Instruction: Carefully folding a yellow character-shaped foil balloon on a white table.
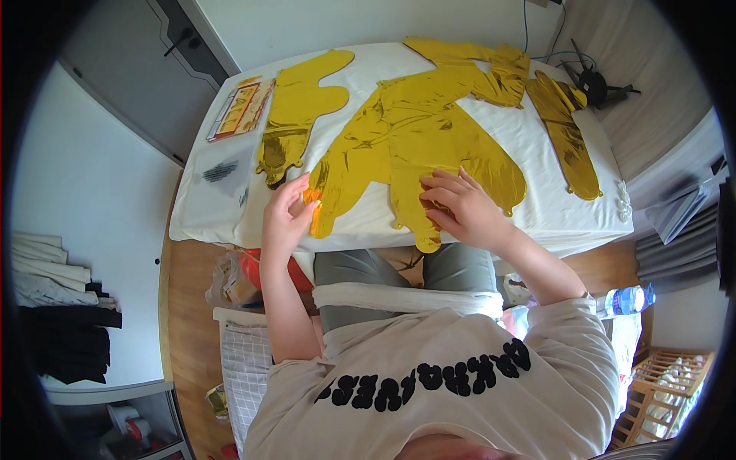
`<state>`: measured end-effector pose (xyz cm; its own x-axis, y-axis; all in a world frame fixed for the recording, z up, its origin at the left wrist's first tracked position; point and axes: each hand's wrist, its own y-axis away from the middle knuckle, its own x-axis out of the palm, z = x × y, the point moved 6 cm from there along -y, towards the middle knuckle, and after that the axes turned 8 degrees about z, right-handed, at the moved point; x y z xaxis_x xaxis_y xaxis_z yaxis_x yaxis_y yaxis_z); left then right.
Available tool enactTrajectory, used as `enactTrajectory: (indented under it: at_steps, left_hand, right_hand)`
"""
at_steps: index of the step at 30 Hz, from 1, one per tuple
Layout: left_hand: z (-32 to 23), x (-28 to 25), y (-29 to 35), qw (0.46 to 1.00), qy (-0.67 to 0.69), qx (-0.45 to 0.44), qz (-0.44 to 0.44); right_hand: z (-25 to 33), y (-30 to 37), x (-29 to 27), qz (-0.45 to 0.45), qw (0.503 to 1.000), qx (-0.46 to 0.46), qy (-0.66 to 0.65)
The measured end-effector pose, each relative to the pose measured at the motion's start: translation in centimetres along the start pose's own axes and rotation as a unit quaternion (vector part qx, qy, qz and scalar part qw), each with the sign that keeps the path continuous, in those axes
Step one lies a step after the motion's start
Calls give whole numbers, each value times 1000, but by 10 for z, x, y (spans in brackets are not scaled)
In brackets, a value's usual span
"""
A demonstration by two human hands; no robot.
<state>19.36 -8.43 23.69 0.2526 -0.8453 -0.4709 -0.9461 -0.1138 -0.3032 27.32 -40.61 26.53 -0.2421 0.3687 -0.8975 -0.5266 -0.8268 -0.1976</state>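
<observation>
Several flat gold foil balloons lie on a table covered with a white cloth (537, 138). The largest gold balloon (414, 142) spreads across the middle. My left hand (287, 215) pinches the lower left tip of it near the table's front edge, where an orange spot shows. My right hand (460, 207) rests flat on the balloon's lower right part, fingers spread. Another gold balloon (295, 115) lies to the left, one (567, 134) at the right, and one (479, 65) at the back.
A flat printed package (239, 107) and a clear plastic bag (222, 172) lie at the table's left end. A black gadget with cables (594, 80) sits at the back right. A water bottle (625, 300) lies at my right side, bags (234, 280) on the floor at left.
</observation>
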Motion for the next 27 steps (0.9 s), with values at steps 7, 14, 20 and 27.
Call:
enactTrajectory:
  at_steps: [7,14,20,27]
  left_hand:
    - [9,0,1,997,60,-39,-3]
    - [9,-2,1,996,74,-47,-9]
    - [11,-2,2,997,66,-45,-12]
    - [10,-1,2,997,67,-43,-17]
  right_hand:
    - [16,19,-12,-57,998,-19,-12]
    - [21,26,-1,-65,995,-75,22]
    - [22,26,-2,-76,993,-88,32]
    - [22,27,0,-65,995,-68,30]
